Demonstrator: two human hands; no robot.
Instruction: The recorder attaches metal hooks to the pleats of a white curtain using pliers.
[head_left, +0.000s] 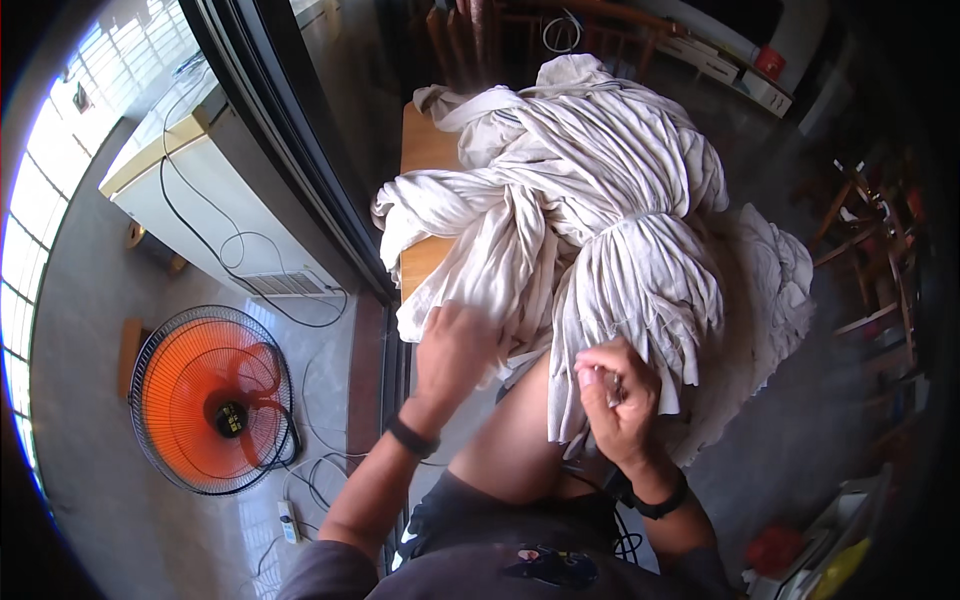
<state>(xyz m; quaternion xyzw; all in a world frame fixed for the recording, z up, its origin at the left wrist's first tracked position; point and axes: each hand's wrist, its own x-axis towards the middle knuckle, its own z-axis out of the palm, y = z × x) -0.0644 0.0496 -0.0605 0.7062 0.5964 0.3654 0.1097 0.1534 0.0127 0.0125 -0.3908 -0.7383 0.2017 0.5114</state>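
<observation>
A large heap of off-white knit fabric (592, 157) lies gathered and twisted on a wooden tabletop (427, 142). One gathered section (637, 277) hangs over the near side, down by my bare leg (510, 427). My left hand (457, 349) is over the lower left folds, blurred; its grip is unclear. In front of the hanging section, my right hand (619, 394) has curled fingers with the thumb near the forefinger. Whether something small sits between them is hard to tell. Loose threads show on the cloth above it.
At left stands an orange-bladed fan (214, 401) in a wire guard, with cables and a white power strip (288, 521) on the floor. Behind it is a white refrigerator-like appliance (225, 202). A dark sliding-door frame (300, 142) runs beside the table. More pale cloth (772, 300) hangs at right.
</observation>
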